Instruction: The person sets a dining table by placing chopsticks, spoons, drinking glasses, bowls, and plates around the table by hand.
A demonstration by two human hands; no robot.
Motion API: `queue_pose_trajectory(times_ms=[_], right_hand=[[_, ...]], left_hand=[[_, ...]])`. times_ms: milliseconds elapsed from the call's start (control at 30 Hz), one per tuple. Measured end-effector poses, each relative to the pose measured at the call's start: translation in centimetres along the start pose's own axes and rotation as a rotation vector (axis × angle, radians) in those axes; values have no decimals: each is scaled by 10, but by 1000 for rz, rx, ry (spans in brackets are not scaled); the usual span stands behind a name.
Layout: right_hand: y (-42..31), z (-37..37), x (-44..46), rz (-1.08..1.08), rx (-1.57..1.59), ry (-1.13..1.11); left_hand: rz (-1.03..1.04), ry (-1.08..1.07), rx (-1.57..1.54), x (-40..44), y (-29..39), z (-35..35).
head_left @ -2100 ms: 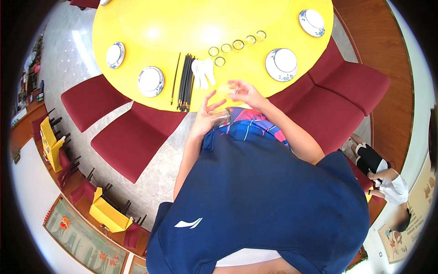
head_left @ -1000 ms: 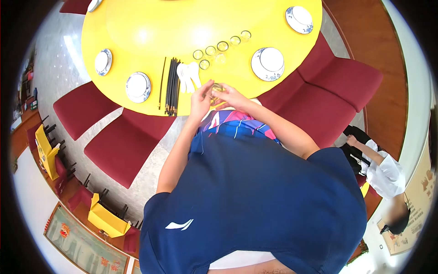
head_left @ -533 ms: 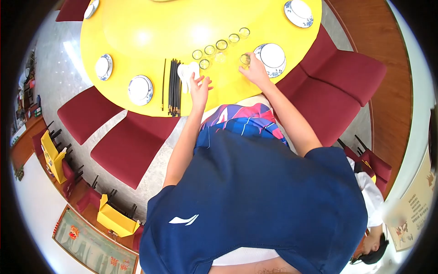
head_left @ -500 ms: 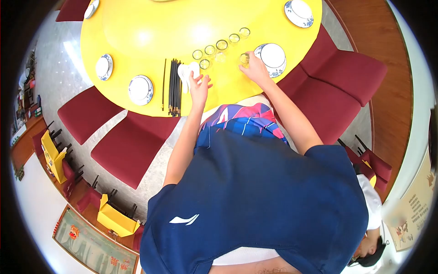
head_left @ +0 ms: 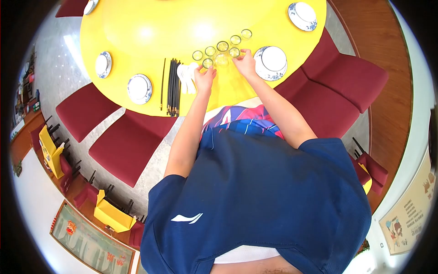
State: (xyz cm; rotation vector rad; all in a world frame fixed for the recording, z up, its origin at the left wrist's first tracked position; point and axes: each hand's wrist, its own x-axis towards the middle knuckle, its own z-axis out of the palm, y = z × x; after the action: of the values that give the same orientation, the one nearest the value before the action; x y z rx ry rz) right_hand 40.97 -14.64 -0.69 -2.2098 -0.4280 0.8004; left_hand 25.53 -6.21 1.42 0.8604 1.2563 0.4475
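Note:
My left hand (head_left: 205, 79) pinches a small clear glass (head_left: 207, 63) at the near end of a cluster of similar glasses (head_left: 222, 46) on the yellow table. My right hand (head_left: 246, 65) has its fingers closed at the right side of another glass (head_left: 234, 52) in the same cluster. Between the two hands stands one more clear glass (head_left: 221, 60). White spoons (head_left: 187, 78) lie just left of my left hand, partly hidden by it. Beside them is a bundle of black chopsticks (head_left: 174, 86).
A bowl on a blue-patterned plate (head_left: 272, 64) sits right of my right hand. More place settings (head_left: 139, 89) stand around the rim of the round yellow table (head_left: 132, 50). Dark red chairs (head_left: 319, 102) surround it on both sides.
My right hand has moved left with its glass, away from the plate and into the cluster. My left hand, spread open before, has moved up and right and closed on a glass.

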Motion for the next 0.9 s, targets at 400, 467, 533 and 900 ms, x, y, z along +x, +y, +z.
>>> queue_pose_trajectory(times_ms=[400, 467, 533, 900], right_hand=[[21, 1, -3, 30, 502, -198], [19, 2, -8, 24, 587, -231], [21, -2, -12, 40, 548, -243], [9, -88, -19, 142, 531, -480]], left_hand=[[-21, 130, -299, 7, -14, 32], [-29, 141, -338, 2, -11, 34], [-45, 133, -371, 2, -15, 36], [-216, 47, -398, -44, -35, -21]])
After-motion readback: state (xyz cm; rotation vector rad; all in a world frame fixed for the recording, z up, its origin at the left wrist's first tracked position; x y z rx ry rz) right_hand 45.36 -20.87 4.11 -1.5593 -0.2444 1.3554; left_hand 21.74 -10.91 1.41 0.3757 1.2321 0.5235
